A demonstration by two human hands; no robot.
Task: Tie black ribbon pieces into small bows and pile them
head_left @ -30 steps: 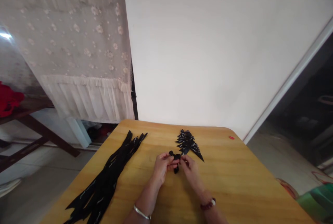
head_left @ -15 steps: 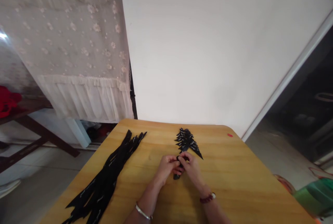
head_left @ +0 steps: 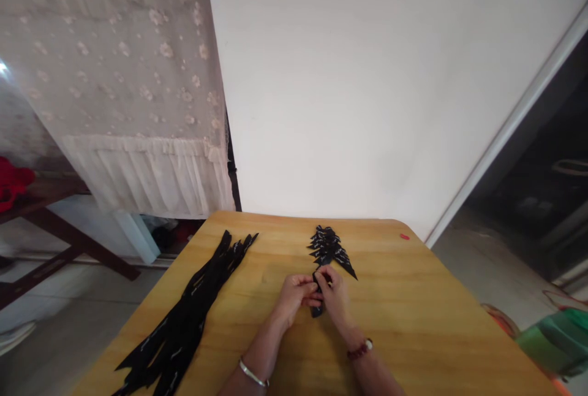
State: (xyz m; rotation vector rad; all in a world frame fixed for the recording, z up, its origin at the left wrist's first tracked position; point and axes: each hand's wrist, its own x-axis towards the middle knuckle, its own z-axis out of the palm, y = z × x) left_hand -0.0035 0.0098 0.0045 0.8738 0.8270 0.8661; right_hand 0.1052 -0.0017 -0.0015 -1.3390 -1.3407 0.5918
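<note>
Ribbon piece (head_left: 316, 309) mostly hidden by hands (head_left: 316, 295)

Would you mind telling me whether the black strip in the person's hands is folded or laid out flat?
Folded: the black strip is bunched short between the left hand and right hand, unlike the long strips lying flat.

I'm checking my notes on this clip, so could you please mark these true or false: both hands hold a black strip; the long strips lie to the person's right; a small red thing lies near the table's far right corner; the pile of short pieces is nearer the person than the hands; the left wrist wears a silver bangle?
1. Both hands, left hand and right hand, hold a black strip: true.
2. The long strips lie to the right: false, they lie to the left.
3. A red thing lies near the far right corner of the table: true.
4. The short pieces are nearer than the hands: false, they lie beyond them.
5. The left wrist wears a bangle: true.
</note>
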